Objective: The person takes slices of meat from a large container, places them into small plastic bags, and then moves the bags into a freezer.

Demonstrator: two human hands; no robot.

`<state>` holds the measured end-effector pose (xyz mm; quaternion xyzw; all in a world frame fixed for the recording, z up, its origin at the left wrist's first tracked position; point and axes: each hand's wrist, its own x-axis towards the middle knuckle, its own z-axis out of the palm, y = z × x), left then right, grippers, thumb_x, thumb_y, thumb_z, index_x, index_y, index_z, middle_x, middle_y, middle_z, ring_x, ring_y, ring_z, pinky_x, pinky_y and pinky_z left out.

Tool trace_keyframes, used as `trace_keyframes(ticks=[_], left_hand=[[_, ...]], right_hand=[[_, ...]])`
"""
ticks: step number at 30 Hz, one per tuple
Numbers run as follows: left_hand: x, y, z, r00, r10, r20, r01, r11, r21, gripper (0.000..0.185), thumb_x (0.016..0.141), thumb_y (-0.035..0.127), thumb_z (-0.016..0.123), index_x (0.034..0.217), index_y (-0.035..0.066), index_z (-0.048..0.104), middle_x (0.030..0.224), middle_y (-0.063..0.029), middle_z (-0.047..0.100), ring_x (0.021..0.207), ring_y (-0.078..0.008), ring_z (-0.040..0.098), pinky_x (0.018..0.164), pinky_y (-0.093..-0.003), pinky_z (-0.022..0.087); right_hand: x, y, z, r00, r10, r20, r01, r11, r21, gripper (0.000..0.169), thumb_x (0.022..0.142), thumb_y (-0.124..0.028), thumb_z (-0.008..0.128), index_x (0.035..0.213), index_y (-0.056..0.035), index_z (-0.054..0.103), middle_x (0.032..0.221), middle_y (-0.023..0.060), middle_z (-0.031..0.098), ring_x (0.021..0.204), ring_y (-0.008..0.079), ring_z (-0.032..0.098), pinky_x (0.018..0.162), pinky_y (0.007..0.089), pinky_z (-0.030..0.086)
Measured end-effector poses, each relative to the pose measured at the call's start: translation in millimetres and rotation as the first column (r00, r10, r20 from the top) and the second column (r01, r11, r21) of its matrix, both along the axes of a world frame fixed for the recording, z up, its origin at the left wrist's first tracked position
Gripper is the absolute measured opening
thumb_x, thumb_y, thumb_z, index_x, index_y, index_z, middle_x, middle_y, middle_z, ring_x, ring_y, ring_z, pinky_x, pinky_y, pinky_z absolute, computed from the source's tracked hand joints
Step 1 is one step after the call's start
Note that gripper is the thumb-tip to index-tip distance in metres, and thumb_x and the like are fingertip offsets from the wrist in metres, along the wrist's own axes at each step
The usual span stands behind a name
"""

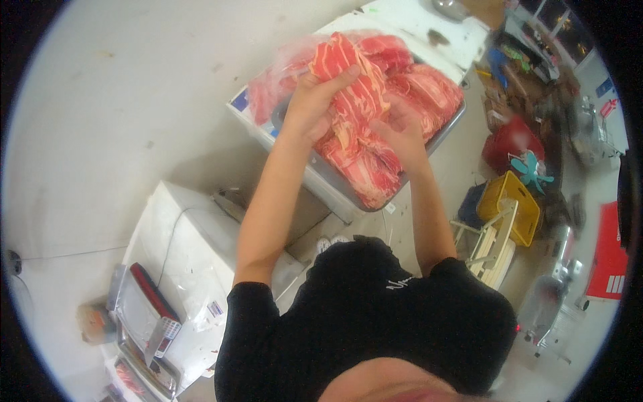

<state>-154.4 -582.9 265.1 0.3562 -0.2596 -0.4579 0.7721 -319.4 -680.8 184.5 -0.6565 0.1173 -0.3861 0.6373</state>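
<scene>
Thin slices of raw marbled meat (351, 90) are raised in my left hand (314, 103), its thumb lying across their front. My right hand (404, 135) is at the lower right edge of these slices, thumb towards them. It is blurred, so whether the fingers pinch the meat is unclear. Directly beneath both hands is a grey plastic tub (346, 190) heaped with more sliced raw meat (371, 178). Large folded pieces (427, 95) fill its far right side. Clear plastic film (281, 65) covers meat at the far left, beyond the tub.
The tub rests on a white surface (402, 25) against the wall. At lower left, a digital scale (153, 316) and a metal tray (171, 374) stand on a white cabinet or table (196, 271). To the right are a yellow plastic crate (525, 216) and a folding chair (495, 251).
</scene>
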Motion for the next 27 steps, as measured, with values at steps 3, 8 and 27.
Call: trace_keyframes(ticks=[3, 8, 27], left_hand=[[5, -3, 19, 0.998, -0.045, 0.054, 0.042, 0.998, 0.051, 0.026, 0.094, 0.009, 0.074, 0.118, 0.004, 0.066, 0.112, -0.0078, 0.073, 0.102, -0.0189, 0.072, 0.087, -0.0347, 0.06], [5, -14, 46, 0.993, -0.082, 0.084, 0.076, 0.995, 0.072, 0.027, 0.094, 0.008, 0.073, 0.119, 0.002, 0.065, 0.112, -0.0103, 0.072, 0.099, -0.0205, 0.072, 0.084, -0.036, 0.061], [-13, -19, 59, 0.996, 0.019, 0.09, -0.019, 1.0, 0.0, 0.026, 0.093, 0.009, 0.075, 0.116, 0.001, 0.067, 0.109, -0.0099, 0.072, 0.098, -0.0199, 0.071, 0.083, -0.0346, 0.061]], right_hand=[[5, 2, -4, 0.984, 0.053, 0.171, -0.105, 0.944, 0.314, 0.046, 0.092, -0.001, 0.072, 0.134, -0.0008, 0.056, 0.129, 0.0073, 0.065, 0.117, 0.0157, 0.062, 0.103, 0.0333, 0.051], [8, -5, -3, 0.928, 0.072, 0.366, -0.241, 0.866, 0.439, 0.04, 0.101, -0.006, 0.06, 0.14, -0.0015, 0.053, 0.136, 0.0095, 0.063, 0.121, 0.0203, 0.063, 0.105, 0.0385, 0.052], [7, -13, -35, 0.883, 0.205, 0.422, -0.439, 0.678, 0.589, 0.028, 0.098, -0.001, 0.062, 0.125, 0.0002, 0.063, 0.122, 0.0114, 0.07, 0.111, 0.0236, 0.068, 0.101, 0.0412, 0.054]])
